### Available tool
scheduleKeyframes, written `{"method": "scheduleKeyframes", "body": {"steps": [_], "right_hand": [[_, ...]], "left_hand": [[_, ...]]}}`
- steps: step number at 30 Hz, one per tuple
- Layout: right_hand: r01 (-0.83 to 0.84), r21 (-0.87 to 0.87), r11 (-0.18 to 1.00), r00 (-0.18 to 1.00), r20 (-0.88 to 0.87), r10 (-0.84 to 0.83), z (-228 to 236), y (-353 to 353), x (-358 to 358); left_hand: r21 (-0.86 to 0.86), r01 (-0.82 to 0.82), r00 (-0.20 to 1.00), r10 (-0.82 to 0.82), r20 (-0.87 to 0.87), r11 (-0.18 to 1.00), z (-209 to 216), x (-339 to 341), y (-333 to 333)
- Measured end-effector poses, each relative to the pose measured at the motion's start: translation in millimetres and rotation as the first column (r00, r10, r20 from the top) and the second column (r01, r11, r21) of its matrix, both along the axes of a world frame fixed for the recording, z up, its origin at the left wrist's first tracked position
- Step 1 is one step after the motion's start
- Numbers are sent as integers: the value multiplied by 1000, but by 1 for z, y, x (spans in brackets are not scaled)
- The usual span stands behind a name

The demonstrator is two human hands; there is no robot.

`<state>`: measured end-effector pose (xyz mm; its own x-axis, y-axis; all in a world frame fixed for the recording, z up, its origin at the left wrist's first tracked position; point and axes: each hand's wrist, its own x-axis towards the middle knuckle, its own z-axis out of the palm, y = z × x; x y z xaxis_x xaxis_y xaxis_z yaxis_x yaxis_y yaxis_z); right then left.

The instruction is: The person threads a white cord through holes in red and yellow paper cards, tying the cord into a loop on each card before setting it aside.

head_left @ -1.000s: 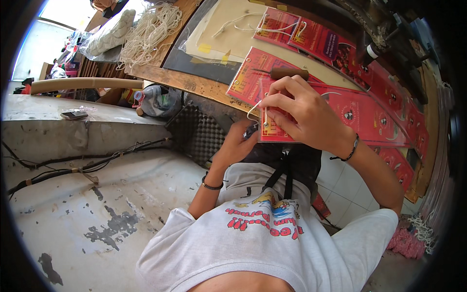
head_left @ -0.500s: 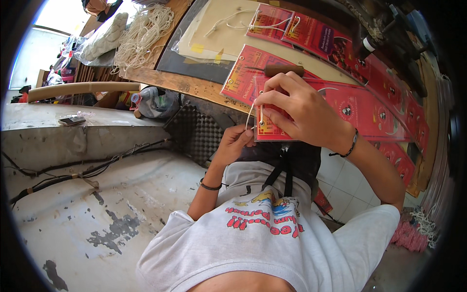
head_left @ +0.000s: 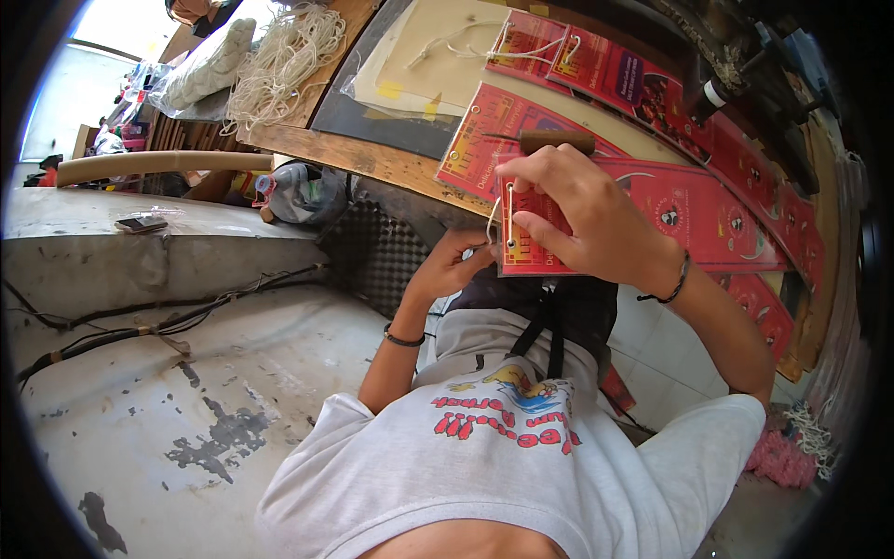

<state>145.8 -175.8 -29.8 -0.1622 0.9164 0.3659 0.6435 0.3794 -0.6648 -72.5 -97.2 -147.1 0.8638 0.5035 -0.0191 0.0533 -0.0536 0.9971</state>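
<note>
A red printed hanging card (head_left: 535, 252) in a clear cover juts over the table's near edge. A white cord (head_left: 491, 221) runs through its eyelets and loops down its left edge. My left hand (head_left: 456, 264) is closed at that edge, thumb and fingers pinching the cord. Over the card is my right hand (head_left: 596, 219), its thumb and bent index finger apart, with the thumb tip against the card. Part of the card is hidden beneath this hand. Just beyond it lies an awl with a brown wooden handle (head_left: 557, 141).
More red cards (head_left: 494, 140) cover the wooden table (head_left: 335, 154), some with cords attached. A heap of white cord (head_left: 289, 70) lies at the far left. A dark metal tool (head_left: 712, 93) stands at the far right. A plastic bottle (head_left: 303, 196) sits left of the table.
My right thumb and index finger have parted, and the cord stretch between the eyelets now shows. My left hand still pinches beside the card. The view has shifted slightly.
</note>
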Motion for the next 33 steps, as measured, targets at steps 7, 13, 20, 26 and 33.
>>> {"method": "scheduleKeyframes", "body": {"steps": [7,13,20,26,33], "right_hand": [[-8,8,1000,998,-55,9,3,1,4],[-27,103,994,999,44,23,-3,1,8],[-23,112,993,1000,9,22,-5,2,8],[-185,172,968,981,-29,192,11,-5,5],[-144,68,987,940,-303,158,8,-3,6]], "left_hand": [[109,-35,999,34,2,993,-7,0,12],[-28,-178,981,175,-81,984,2,-11,5],[-12,-352,912,346,219,936,33,-51,21],[476,-251,966,187,177,843,104,-20,1],[646,-263,965,213,156,717,130,28,-4]]}}
